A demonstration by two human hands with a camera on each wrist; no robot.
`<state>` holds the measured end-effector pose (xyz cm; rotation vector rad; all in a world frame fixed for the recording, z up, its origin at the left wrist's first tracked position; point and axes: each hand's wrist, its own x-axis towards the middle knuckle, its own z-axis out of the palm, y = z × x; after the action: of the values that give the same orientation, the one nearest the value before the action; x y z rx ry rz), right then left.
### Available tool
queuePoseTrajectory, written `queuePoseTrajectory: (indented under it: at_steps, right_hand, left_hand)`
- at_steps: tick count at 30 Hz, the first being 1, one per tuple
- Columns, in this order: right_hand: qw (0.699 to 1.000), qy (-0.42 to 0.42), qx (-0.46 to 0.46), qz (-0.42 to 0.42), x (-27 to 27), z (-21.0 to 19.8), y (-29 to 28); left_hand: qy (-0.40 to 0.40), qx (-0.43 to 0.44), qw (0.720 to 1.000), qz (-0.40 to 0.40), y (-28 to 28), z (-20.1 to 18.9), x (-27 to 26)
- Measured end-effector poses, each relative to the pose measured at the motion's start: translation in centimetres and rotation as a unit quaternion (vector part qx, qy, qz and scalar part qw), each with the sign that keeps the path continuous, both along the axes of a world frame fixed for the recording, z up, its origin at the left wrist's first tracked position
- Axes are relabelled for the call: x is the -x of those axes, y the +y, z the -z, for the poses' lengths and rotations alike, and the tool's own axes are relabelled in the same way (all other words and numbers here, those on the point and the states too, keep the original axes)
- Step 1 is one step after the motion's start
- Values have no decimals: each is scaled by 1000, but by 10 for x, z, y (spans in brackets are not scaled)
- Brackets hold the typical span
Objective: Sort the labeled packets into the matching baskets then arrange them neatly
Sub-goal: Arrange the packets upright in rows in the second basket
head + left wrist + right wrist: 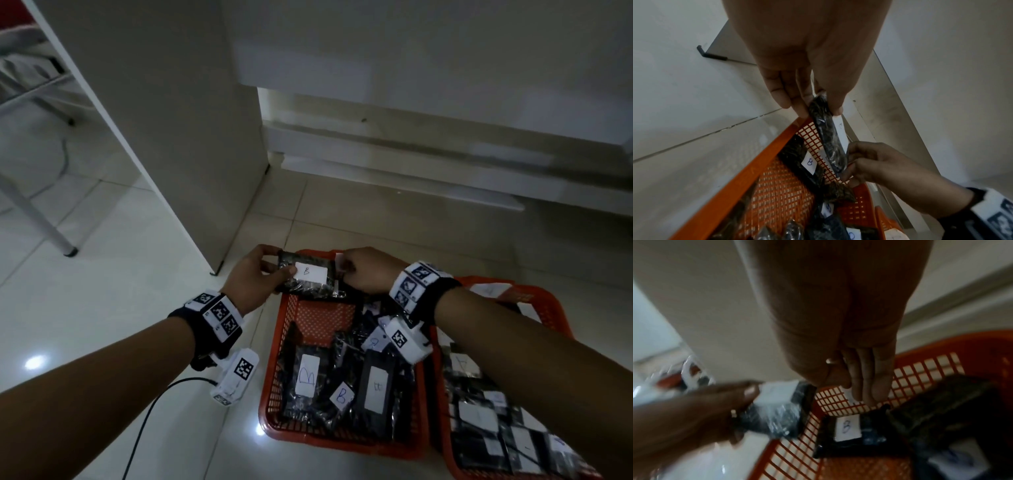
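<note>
Both hands are raised over the far end of an orange basket (274,359) that stands on a pale tiled floor (102,240). The left hand (255,275) pinches the near-left edge of a dark packet (301,286) bearing a white label marked "B", thumb on the label side and fingers (795,97) curled behind it, as the left wrist view confirms. The right hand (364,272) is at the packet's opposite edge with its fingers curled; the left wrist view shows those fingers closed on the packet's end, while the right wrist view is blurred and settles nothing further. The packet is held in the air, tilted, just above the basket's far rim, not resting in it. Inside the same basket lie several more dark packets, among them three with readable "B" labels (306,375) toward the near end; the far portion of the mesh bottom is bare. A second orange basket (555,308) stands touching the first on its right, also holding labelled dark packets, whose letters cannot be read. A white cabinet panel (171,120) stands just beyond the left hand.
</note>
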<state>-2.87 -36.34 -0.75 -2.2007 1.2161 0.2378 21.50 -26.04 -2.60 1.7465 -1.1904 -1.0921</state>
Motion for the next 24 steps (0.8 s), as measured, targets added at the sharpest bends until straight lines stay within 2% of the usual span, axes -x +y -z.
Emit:
queuePoseTrajectory:
  at_steps: [1, 3, 4, 5, 6, 8, 10, 11, 14, 17, 21, 22, 24]
  right_hand:
    - [996, -33, -52, 61, 3, -3, 1]
    - [959, -127, -198, 158, 8, -10, 10]
    - [943, -151, -239, 174, 10, -13, 14]
    - [941, -157, -252, 163, 14, -13, 17]
    - [948, -139, -248, 142, 18, -12, 18]
    - [960, -102, -232, 117, 26, -9, 17]
    - [963, -80, -222, 130, 34, -5, 16]
    - [964, -73, -216, 140, 37, -3, 18]
    - [961, -65, -232, 135, 36, -2, 27]
    - [946, -96, -278, 138, 26, -2, 35]
    - [930, -135, -296, 174, 17, 0, 38]
    - [938, -132, -270, 171, 17, -3, 40]
    - [980, -81, -147, 111, 18, -6, 40]
  left_hand:
    - [-8, -8, 1000, 15, 1, 0, 2]
    - [-3, -32, 999, 38, 4, 0, 8]
    - [9, -47, 998, 50, 6, 0, 11]
    - [16, -62, 996, 67, 7, 0, 15]
    - [3, -71, 994, 87, 8, 0, 18]
    - [-130, -57, 980, 139, 7, 3, 19]
    - [-276, -25, 942, 188, 5, 5, 19]
    - [-313, -11, 926, 209, 4, 4, 20]
    - [-371, 0, 885, 282, 2, 0, 31]
    - [-445, -16, 820, 361, 5, 0, 47]
    - [-482, -25, 790, 378, -1, 4, 53]
    - [-496, -21, 782, 377, -2, 5, 52]
    - [-507, -14, 777, 372, -4, 9, 49]
